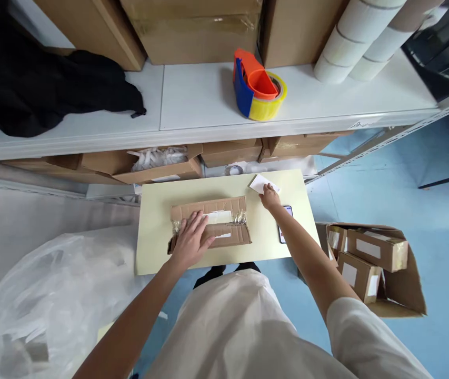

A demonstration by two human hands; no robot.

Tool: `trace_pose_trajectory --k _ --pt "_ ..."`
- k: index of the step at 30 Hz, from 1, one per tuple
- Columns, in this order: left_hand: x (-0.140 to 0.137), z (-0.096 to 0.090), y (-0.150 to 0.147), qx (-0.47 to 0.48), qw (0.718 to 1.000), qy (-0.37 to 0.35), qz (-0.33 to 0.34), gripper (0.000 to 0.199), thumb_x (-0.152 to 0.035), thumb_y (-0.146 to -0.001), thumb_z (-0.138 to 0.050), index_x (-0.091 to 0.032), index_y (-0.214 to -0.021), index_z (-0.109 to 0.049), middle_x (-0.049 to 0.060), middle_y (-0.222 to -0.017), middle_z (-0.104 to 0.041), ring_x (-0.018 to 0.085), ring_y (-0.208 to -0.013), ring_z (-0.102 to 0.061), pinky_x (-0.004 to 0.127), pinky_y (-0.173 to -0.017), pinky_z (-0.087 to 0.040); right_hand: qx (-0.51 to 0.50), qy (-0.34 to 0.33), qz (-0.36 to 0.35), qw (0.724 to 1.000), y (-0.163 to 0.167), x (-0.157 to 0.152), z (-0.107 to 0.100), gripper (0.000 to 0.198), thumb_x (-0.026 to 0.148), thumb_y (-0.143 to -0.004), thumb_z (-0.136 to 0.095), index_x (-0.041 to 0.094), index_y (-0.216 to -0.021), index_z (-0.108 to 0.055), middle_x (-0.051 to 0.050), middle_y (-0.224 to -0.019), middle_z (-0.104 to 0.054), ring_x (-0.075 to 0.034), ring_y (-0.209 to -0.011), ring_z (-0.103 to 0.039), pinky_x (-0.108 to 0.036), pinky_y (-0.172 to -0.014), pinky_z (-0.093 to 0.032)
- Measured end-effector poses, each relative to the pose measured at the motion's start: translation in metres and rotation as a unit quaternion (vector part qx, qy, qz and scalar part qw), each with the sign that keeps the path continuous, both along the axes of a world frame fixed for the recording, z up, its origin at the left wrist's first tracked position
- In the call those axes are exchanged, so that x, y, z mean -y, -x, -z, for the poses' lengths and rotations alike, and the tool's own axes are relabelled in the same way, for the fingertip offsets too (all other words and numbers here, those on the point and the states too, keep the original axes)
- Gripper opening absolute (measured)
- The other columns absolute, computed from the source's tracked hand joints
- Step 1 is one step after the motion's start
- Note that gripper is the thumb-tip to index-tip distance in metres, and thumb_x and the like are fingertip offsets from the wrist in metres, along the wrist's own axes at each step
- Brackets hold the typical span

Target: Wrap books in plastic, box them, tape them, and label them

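A cardboard box (230, 235) lies on the small cream table, with clear tape at its ends and a torn white label (220, 217) on top. My left hand (193, 237) rests flat over the left part of this box, its fingers stretched out. Toward the table's far right corner, my right hand (270, 198) has its fingers curled at the near edge of a small white sheet of paper (261, 182); whether it is one sheet or a thin stack I cannot tell. Partly behind my right forearm lies a phone (288, 211) with its screen lit.
Beyond the cream table (153, 210) stands a shelf (196, 100) with a tape dispenser (258, 87), paper rolls (345, 42) and a black cloth (70, 87). An open carton (403, 284) of smaller boxes sits right on the floor. A translucent plastic bag (70, 289) bulges at left.
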State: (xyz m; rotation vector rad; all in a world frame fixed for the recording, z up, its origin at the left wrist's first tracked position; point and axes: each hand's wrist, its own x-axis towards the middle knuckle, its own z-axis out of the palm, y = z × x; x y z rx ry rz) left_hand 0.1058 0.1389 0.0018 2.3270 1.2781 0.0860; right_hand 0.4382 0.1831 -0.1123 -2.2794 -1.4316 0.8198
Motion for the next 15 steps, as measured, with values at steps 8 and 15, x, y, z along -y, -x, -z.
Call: trace_pose_trajectory --k 8,15 --pt "0.001 -0.01 -0.008 0.042 0.998 0.025 -0.037 0.051 -0.043 -0.091 -0.041 -0.021 -0.137 -0.046 0.011 -0.149 -0.039 0.029 -0.141 -0.03 0.051 -0.116 -0.021 0.056 -0.006 -0.066 0.996 0.007 0.003 0.049 0.052 0.008 -0.086 -0.039 0.004 -0.137 -0.036 -0.026 -0.147 -0.033 -0.035 -0.139 -0.025 -0.055 -0.106 -0.03" --pt "-0.017 -0.026 -0.027 0.075 0.997 0.033 -0.017 0.049 -0.043 -0.09 -0.042 -0.021 -0.132 -0.051 0.01 -0.146 -0.044 0.03 -0.139 -0.033 0.048 -0.114 -0.027 0.066 -0.009 -0.177 0.982 0.002 0.039 0.039 0.043 0.004 -0.088 -0.028 0.005 -0.124 -0.053 -0.023 -0.141 -0.044 -0.032 -0.136 -0.034 -0.051 -0.107 -0.032"
